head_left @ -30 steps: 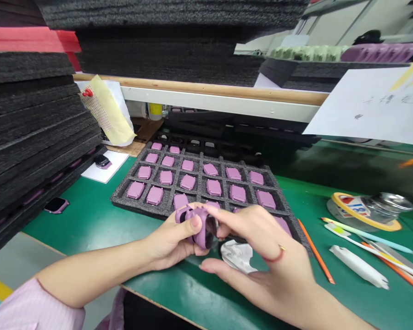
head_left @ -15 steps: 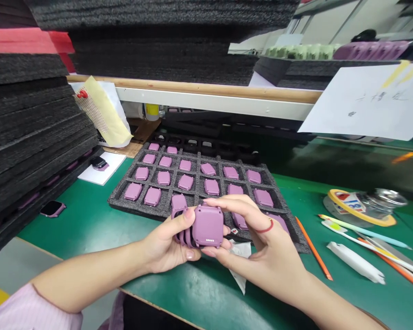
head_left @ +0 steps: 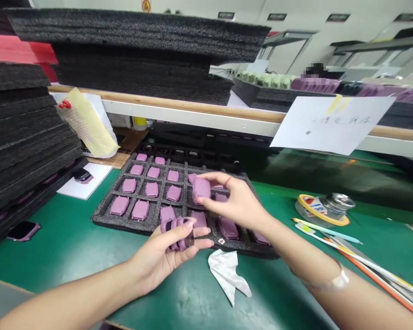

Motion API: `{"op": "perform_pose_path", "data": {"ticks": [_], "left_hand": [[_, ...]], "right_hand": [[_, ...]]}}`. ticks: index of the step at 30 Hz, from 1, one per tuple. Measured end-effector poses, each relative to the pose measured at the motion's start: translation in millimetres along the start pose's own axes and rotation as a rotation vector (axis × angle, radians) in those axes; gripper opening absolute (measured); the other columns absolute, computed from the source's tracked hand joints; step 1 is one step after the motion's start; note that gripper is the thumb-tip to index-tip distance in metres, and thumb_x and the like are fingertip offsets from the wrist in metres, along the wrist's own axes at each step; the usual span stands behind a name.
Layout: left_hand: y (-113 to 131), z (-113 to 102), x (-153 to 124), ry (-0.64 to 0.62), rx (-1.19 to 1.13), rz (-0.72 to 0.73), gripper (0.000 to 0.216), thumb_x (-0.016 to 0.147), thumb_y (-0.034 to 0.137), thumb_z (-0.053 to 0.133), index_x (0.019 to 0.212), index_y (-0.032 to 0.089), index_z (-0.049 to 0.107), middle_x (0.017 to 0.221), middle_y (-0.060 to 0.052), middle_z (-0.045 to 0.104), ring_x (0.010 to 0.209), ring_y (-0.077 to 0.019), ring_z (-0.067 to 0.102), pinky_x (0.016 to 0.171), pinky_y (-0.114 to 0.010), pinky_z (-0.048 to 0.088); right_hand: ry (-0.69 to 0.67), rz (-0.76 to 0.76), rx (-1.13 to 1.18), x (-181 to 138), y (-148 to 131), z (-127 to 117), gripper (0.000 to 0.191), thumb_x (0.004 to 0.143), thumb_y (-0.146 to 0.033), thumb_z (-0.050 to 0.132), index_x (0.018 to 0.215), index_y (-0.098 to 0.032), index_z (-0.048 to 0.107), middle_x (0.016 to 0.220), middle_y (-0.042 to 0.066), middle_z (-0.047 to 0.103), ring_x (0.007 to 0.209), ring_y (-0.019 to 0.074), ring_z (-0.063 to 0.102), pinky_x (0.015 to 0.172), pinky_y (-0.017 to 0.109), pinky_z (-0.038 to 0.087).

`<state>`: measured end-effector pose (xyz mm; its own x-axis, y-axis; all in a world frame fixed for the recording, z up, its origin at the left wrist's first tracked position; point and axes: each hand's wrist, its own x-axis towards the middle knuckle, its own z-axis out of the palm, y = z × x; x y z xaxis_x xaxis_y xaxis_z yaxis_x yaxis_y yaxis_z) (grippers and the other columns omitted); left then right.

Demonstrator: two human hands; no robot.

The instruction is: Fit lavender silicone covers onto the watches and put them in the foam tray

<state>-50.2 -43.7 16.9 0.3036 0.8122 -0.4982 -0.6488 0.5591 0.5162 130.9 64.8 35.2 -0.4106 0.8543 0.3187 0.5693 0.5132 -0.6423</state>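
Observation:
A row of purple smartwatch cases (head_left: 177, 231) stands on edge in my left hand (head_left: 161, 256), with the thumb over the top and the fingers stretched beneath. My right hand (head_left: 241, 201) pinches a single purple watch case (head_left: 201, 189) between thumb and fingers, over the middle of the black foam tray (head_left: 103, 215). Purple cases, such as one watch case (head_left: 119, 206) at the front left, lie in many of the tray's compartments. My right hand and forearm hide some compartments on the right. A crumpled white cloth (head_left: 227, 270) lies in front of the tray.
Stacked foam sheets (head_left: 27, 110) rise at the left. A watch (head_left: 24, 230) lies beside them; another watch (head_left: 82, 175) rests on a white pad. On the right are a glass jar (head_left: 325, 208) and several sticks (head_left: 330, 230). A shelf edge (head_left: 192, 114) crosses above the tray.
My right hand has moved forward with one watch case, away from the group in my left hand. The view has shifted to the right, and the white cloth is now uncovered.

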Motion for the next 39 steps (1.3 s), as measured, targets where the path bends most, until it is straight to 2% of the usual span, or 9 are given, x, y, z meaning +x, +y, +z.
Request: {"op": "perform_pose_path", "data": {"ticks": [5,8,12,18,21,23,25,33,39], "left_hand": [[4,-5,0,-0.001,0.036,-0.051,0.022,0.084,0.028,0.077,0.097,0.011,0.071,0.102,-0.017,0.079,0.064,-0.0161,0.075,0.044,-0.013,0.048],[5,-9,1,-0.032,0.065,-0.019,0.025,0.087,0.037,0.071,0.091,0.013,0.070,0.094,-0.013,0.080,0.033,-0.0030,0.049,0.034,-0.015,0.029],[4,-9,1,-0.077,0.114,0.028,0.025,0.083,0.035,0.075,0.095,0.013,0.073,0.096,-0.014,0.079,0.038,-0.0014,0.043,0.040,-0.016,0.030],[0,-4,0,-0.096,0.037,-0.026,0.034,0.086,0.043,0.072,0.091,0.009,0.074,0.092,-0.015,0.076,0.052,-0.0067,0.054,0.046,-0.017,0.039],[-2,-5,1,-0.161,0.019,-0.041,0.040,0.088,0.048,0.069,0.093,0.009,0.074,0.076,-0.009,0.070,0.043,-0.0037,0.046,0.038,-0.015,0.026],[-3,-7,1,-0.215,0.015,-0.026,0.042,0.086,0.050,0.070,0.087,0.008,0.072,0.062,-0.004,0.061,0.041,-0.0036,0.043,0.037,-0.014,0.023],[-4,-8,1,-0.244,-0.007,-0.006,0.042,0.084,0.051,0.073,0.078,0.009,0.070,0.056,-0.001,0.056,0.041,-0.0037,0.043,0.038,-0.013,0.024],[-3,-8,3,-0.311,-0.113,-0.016,0.036,0.076,0.044,0.083,0.079,0.011,0.069,0.061,-0.002,0.061,0.045,-0.0047,0.050,0.037,-0.010,0.024],[0,-8,3,-0.377,-0.078,-0.051,0.042,0.074,0.044,0.084,0.092,0.007,0.075,0.080,-0.009,0.071,0.044,-0.0039,0.052,0.035,-0.012,0.023]], "right_hand": [[0.131,0.186,-0.159,53,78,-22,0.033,0.085,-0.031,0.074,0.113,-0.014,0.071,0.111,0.015,0.074,0.100,0.0281,0.071,0.097,0.048,0.055],[0.130,0.232,-0.206,59,114,-36,0.028,0.095,-0.032,0.067,0.118,-0.017,0.066,0.124,0.010,0.068,0.111,0.0241,0.066,0.098,0.048,0.054],[0.076,0.240,-0.182,52,130,-45,0.024,0.098,-0.035,0.063,0.116,-0.019,0.067,0.126,0.009,0.067,0.110,0.0218,0.066,0.097,0.046,0.055],[0.169,0.111,-0.005,26,60,-31,0.028,0.097,-0.036,0.058,0.115,-0.019,0.071,0.121,0.012,0.074,0.113,0.0282,0.070,0.102,0.045,0.053],[0.056,-0.096,0.122,-11,-2,-18,0.021,0.093,-0.043,0.065,0.098,-0.025,0.073,0.106,0.004,0.078,0.105,0.0231,0.072,0.097,0.038,0.057],[-0.121,-0.394,0.163,-37,-33,-10,0.031,0.081,-0.044,0.081,0.102,-0.024,0.070,0.114,0.007,0.075,0.109,0.0236,0.071,0.095,0.037,0.058],[-0.147,-0.487,0.096,-56,-49,-3,0.032,0.080,-0.035,0.084,0.104,-0.024,0.066,0.122,0.009,0.071,0.112,0.0235,0.070,0.094,0.036,0.059],[0.061,-0.516,0.075,-65,-45,15,0.005,0.093,-0.017,0.065,0.093,-0.021,0.063,0.114,0.010,0.072,0.103,0.0220,0.071,0.090,0.037,0.060],[0.318,-0.171,0.514,-58,-46,8,0.015,0.094,-0.027,0.068,0.080,-0.024,0.065,0.086,0.001,0.071,0.072,0.0134,0.069,0.067,0.026,0.059]]}}
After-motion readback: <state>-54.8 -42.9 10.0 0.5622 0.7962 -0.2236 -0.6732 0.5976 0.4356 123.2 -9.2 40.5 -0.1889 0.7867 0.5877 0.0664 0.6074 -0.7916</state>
